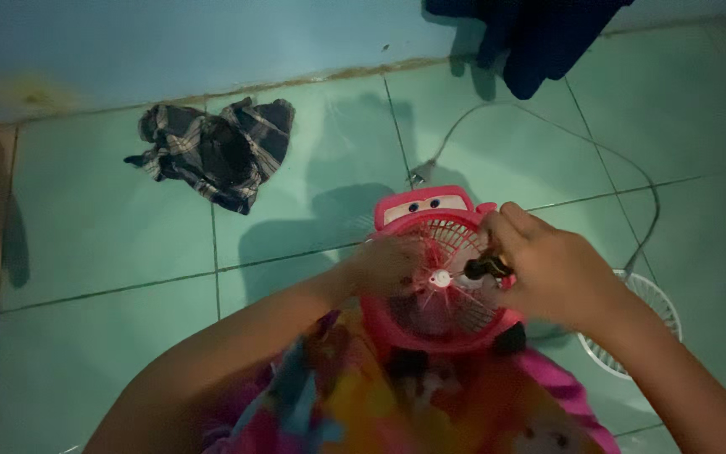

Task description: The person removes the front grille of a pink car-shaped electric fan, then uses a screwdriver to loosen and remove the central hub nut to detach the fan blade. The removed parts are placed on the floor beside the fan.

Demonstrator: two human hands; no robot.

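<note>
Hands on the pink car-shaped fan [439, 277] resting on the lap: left hand [388, 265], blurred, fingers loosely curled against the fan's left grille edge, right hand [548, 269] pinched shut on a small dark tool [486, 267] beside the white hub [440, 278], white grille cover [653, 307] lying just right of the fan.

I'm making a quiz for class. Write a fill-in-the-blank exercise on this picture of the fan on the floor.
1. The small fan has a casing coloured ____.
2. The right hand pinches a small dark part over the fan's ____ side.
3. The crumpled checked cloth lies on the tiled ____.
4. The loose white grille lies beside the person's ____ arm.

Missing words: pink; right; floor; right
</note>
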